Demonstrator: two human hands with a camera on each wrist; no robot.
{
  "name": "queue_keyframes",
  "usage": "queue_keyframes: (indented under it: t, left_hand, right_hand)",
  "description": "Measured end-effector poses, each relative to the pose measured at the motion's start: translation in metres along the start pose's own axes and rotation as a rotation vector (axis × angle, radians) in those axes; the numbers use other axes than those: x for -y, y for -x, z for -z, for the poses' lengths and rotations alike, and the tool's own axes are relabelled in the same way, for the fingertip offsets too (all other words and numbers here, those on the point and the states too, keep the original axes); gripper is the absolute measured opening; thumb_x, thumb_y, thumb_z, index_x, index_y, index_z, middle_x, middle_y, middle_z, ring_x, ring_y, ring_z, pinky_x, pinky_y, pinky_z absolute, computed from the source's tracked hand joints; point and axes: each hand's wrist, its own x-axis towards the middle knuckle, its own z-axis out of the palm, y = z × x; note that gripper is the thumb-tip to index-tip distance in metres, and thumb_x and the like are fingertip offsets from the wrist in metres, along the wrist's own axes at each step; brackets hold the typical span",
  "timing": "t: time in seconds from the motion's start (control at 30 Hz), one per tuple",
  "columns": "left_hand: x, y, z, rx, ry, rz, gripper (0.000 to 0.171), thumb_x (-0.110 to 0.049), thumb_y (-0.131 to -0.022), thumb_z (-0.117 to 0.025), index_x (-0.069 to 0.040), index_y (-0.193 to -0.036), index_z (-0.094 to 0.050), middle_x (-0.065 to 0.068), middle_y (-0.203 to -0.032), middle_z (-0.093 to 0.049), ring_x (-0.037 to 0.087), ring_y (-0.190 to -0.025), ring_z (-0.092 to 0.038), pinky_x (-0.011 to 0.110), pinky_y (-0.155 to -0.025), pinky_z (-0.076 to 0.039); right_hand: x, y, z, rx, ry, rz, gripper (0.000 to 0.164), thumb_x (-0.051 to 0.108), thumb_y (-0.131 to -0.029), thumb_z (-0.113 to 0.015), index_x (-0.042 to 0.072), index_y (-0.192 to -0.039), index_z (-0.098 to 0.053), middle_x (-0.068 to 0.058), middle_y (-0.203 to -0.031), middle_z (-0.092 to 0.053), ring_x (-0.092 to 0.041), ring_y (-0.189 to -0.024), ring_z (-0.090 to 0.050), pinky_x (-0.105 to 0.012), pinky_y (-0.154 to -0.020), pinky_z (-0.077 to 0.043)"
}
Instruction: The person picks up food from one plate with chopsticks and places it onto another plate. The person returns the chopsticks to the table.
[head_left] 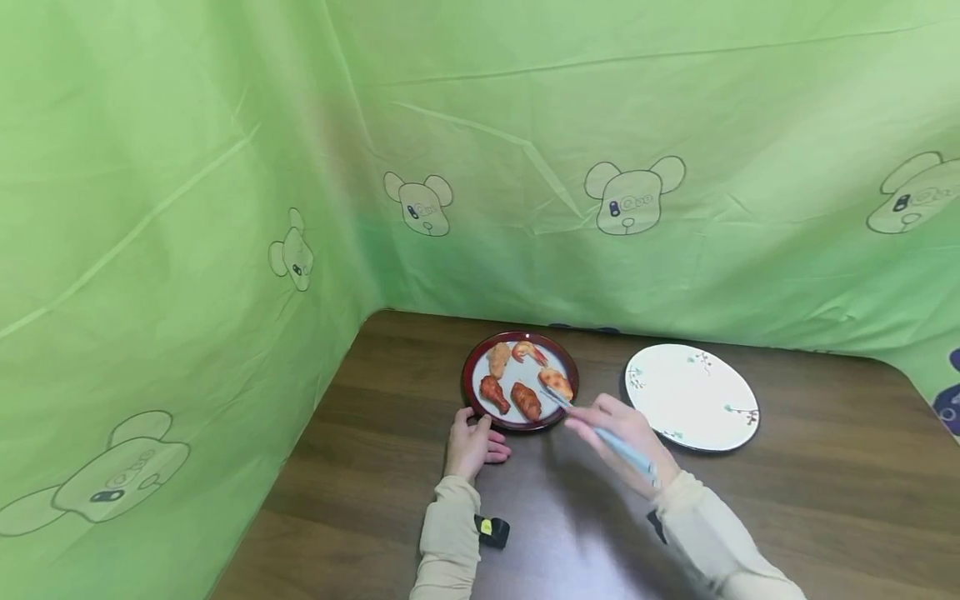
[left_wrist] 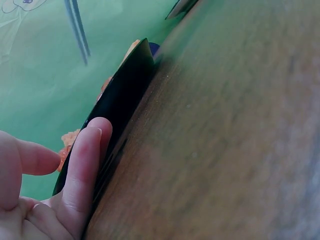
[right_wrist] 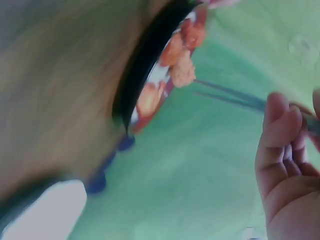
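Observation:
A round plate [head_left: 468, 392] with a dark red rim holds several food pieces: a breaded piece [head_left: 498, 360], a shrimp [head_left: 529, 352], a drumstick [head_left: 494, 394], a ridged brown piece [head_left: 526, 402] and a flat brown-spotted piece [head_left: 556, 382]. My left hand [head_left: 468, 446] pinches the near-left rim, thumb on the food side and a finger [left_wrist: 84, 165] against the dark outside. Pale blue chopsticks [head_left: 626, 454] are held in my right hand [head_left: 626, 437]. Their tips point over the plate's right side, near the spotted piece; whether they touch it I cannot tell. No food is visibly lifted.
To the right lies a white oval plate [head_left: 690, 400] with small branch patterns. Both plates rest on a dark wooden table [head_left: 825, 467]. A green cloth [head_left: 525, 108] with bear drawings hangs behind and at the left. A black strap [head_left: 492, 531] shows at the left wrist.

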Motion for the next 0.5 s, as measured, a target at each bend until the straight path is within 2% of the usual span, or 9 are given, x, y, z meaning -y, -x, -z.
queue_keyframes:
  t: [0.03,0.07,0.13,0.3,0.5]
  left_hand:
    - [0.0,0.0,0.0,-0.001,0.0,0.002,0.05,-0.011,-0.1,-0.042,0.008,-0.142,-0.023,0.02,-0.076,-0.068,0.018,-0.053,-0.068,0.033,-0.052,-0.061]
    - [0.001,0.0,0.001,-0.002,-0.001,0.004,0.05,-0.011,-0.1,-0.042,0.008,-0.142,-0.023,0.02,-0.076,-0.068,0.018,-0.053,-0.068,0.033,-0.052,-0.061]
    - [0.002,0.0,0.001,-0.002,-0.003,0.008,0.05,-0.011,-0.1,-0.042,0.008,-0.143,-0.023,0.019,-0.076,-0.068,0.019,-0.053,-0.068,0.033,-0.052,-0.061]
    - [0.002,-0.001,0.001,0.011,-0.007,0.006,0.051,-0.012,-0.101,-0.042,0.008,-0.143,-0.022,0.019,-0.076,-0.068,0.02,-0.055,-0.069,0.034,-0.053,-0.061]
    - [0.001,-0.004,0.002,0.011,-0.014,0.015,0.051,-0.013,-0.101,-0.042,0.006,-0.144,-0.022,0.02,-0.078,-0.069,0.022,-0.057,-0.07,0.034,-0.054,-0.061]
  right_hand:
    - [0.002,0.004,0.004,-0.006,0.05,0.1,0.031,0.031,-0.096,-0.059,0.006,-0.094,-0.076,0.007,-0.072,-0.049,0.001,-0.06,-0.04,-0.011,-0.049,-0.039]
    - [0.003,0.009,0.008,0.005,0.078,0.157,0.036,0.036,-0.097,-0.056,0.007,-0.095,-0.076,0.007,-0.073,-0.046,0.002,-0.06,-0.038,-0.01,-0.05,-0.038]
    - [0.004,0.02,0.015,0.043,0.123,0.205,0.045,0.042,-0.1,-0.045,0.01,-0.096,-0.076,0.008,-0.075,-0.042,0.004,-0.061,-0.036,-0.008,-0.05,-0.035]
    - [0.003,0.052,0.033,0.163,0.218,0.251,0.043,0.043,-0.103,-0.039,0.016,-0.097,-0.072,0.009,-0.075,-0.035,0.005,-0.06,-0.028,-0.005,-0.048,-0.026]
    - [-0.001,0.08,0.038,0.205,0.295,0.255,0.042,0.042,-0.104,-0.036,0.017,-0.092,-0.069,0.009,-0.073,-0.034,0.003,-0.059,-0.025,-0.007,-0.046,-0.022]
